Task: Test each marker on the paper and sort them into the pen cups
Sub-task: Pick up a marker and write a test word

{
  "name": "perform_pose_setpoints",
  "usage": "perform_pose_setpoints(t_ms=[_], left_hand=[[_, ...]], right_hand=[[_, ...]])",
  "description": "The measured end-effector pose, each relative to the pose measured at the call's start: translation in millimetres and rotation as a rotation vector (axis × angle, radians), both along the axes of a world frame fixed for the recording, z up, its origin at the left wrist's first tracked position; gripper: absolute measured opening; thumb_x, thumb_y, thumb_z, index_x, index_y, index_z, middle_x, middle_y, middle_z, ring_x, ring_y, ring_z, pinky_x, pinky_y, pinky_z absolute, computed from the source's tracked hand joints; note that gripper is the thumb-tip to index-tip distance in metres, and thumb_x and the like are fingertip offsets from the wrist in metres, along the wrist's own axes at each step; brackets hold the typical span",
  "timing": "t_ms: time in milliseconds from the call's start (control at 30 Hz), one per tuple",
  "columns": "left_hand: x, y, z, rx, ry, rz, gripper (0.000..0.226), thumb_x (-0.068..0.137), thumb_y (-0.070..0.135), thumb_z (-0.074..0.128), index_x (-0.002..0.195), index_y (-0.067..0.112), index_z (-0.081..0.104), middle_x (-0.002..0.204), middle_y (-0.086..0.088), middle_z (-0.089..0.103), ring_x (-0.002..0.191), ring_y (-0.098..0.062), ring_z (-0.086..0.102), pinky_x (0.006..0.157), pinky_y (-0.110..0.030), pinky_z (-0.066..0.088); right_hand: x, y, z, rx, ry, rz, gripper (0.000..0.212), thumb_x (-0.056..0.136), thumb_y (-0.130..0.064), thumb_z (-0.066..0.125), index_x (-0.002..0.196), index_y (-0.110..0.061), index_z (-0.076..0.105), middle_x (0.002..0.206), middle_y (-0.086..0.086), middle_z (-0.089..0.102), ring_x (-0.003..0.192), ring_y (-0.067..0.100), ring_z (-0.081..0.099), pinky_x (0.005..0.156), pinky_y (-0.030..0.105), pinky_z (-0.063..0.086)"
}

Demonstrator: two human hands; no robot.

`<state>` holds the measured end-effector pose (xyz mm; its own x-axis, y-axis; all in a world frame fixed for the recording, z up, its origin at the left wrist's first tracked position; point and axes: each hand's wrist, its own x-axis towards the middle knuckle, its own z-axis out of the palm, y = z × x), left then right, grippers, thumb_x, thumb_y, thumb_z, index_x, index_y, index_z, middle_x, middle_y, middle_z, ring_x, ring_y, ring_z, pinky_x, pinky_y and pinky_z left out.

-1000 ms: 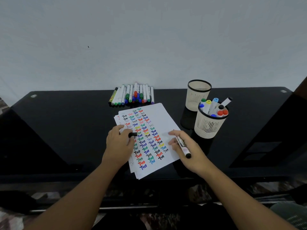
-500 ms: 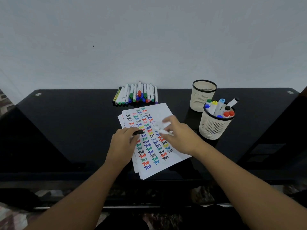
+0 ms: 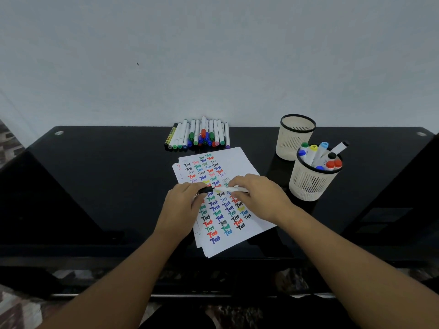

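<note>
Left hand (image 3: 181, 207) over the left part of the paper (image 3: 240, 162), fingers curled, pinching a black cap (image 3: 205, 189) between thumb and forefinger. Right hand (image 3: 257, 197) just to its right, fingers curled round the white barrel of a marker (image 3: 234, 189), held level above the sheet, lying left to right. Cap and near end of the marker meeting between the two hands; whether the cap is seated or only touching the barrel cannot be told.

Paper resting on a black glossy table (image 3: 95, 186), near centre, a stack of sheets slightly fanned, top sheet covered with rows of the word "Test" in black, red, green, blue, yellow and pink.

Row of untested markers (image 3: 197, 136) lying side by side at the far edge of the table, against the wall (image 3: 213, 55), just beyond the far edge of the paper. Caps green, blue, red, purple and black seen among them.

Two pen cups at right. Far cup (image 3: 297, 138) slotted, cream with black rim, standing upright, no markers seen above its rim. Near cup (image 3: 311, 184) of the same make, just beside it and nearer right, holding several markers upright with caps up: green, yellow, light blue, blue, black, red.

Both forearms bare, entering from the near edge.
</note>
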<state>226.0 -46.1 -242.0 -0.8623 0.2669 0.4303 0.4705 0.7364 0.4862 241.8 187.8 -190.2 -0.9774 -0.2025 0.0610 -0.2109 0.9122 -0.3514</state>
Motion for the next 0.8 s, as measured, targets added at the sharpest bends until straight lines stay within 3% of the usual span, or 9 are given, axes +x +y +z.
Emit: perform_pose_setpoints(t_ms=[367, 467, 567, 667, 733, 800], left_hand=[[-1, -2, -3, -0.03, 0.108, -0.089, 0.03, 0.098, 0.017, 0.066, 0.128, 0.015, 0.068, 0.111, 0.001, 0.071, 0.099, -0.017, 0.062, 0.084, -0.027, 0.042], [4, 1, -1, -0.048, 0.031, -0.103, 0.046, 0.101, 0.026, 0.062, 0.146, 0.025, 0.052, 0.107, 0.001, 0.07, 0.095, -0.016, 0.058, 0.079, -0.027, 0.044], [5, 1, 1, -0.009, -0.075, -0.063, 0.067, 0.101, 0.039, 0.058, 0.159, 0.037, 0.025, 0.128, 0.007, 0.066, 0.116, -0.015, 0.054, 0.092, -0.025, 0.039], [2, 1, 1, 0.004, -0.149, -0.026, 0.079, 0.096, 0.056, 0.059, 0.161, 0.035, 0.018, 0.138, 0.008, 0.059, 0.128, -0.014, 0.048, 0.106, -0.03, 0.037], [-3, 0, -4, -0.077, -0.12, -0.026, 0.083, 0.092, 0.071, 0.051, 0.159, 0.029, 0.027, 0.143, 0.006, 0.056, 0.132, -0.014, 0.047, 0.113, -0.041, 0.038], [-8, 1, -9, -0.184, -0.121, -0.038, 0.089, 0.086, 0.082, 0.041, 0.156, 0.028, 0.035, 0.152, 0.004, 0.049, 0.14, -0.015, 0.042, 0.118, -0.047, 0.033]], right_hand=[[0, -14, -4, 0.076, 0.038, 0.121, 0.031, 0.107, -0.039, 0.052, 0.138, -0.037, 0.051, 0.122, -0.008, 0.063, 0.099, 0.015, 0.062, 0.07, 0.029, 0.043], [2, -15, -6, 0.062, 0.009, 0.158, 0.047, 0.107, -0.04, 0.049, 0.15, -0.039, 0.03, 0.139, -0.003, 0.059, 0.102, 0.019, 0.065, 0.077, 0.036, 0.055], [2, -17, -5, 0.053, 0.01, 0.169, 0.053, 0.109, -0.036, 0.043, 0.157, -0.04, 0.02, 0.144, -0.001, 0.055, 0.098, 0.021, 0.064, 0.075, 0.038, 0.052], [3, -15, -3, -0.01, 0.024, 0.144, 0.058, 0.111, -0.033, 0.036, 0.161, -0.046, 0.01, 0.127, 0.0, 0.057, 0.085, 0.017, 0.06, 0.07, 0.034, 0.049], [5, -13, 0, -0.052, 0.001, 0.124, 0.06, 0.111, -0.031, 0.032, 0.161, -0.054, 0.007, 0.106, -0.002, 0.054, 0.081, 0.014, 0.055, 0.067, 0.029, 0.044], [6, -11, 1, -0.095, -0.019, 0.109, 0.058, 0.111, -0.03, 0.032, 0.159, -0.055, 0.014, 0.101, -0.002, 0.055, 0.085, 0.013, 0.054, 0.072, 0.029, 0.044]])
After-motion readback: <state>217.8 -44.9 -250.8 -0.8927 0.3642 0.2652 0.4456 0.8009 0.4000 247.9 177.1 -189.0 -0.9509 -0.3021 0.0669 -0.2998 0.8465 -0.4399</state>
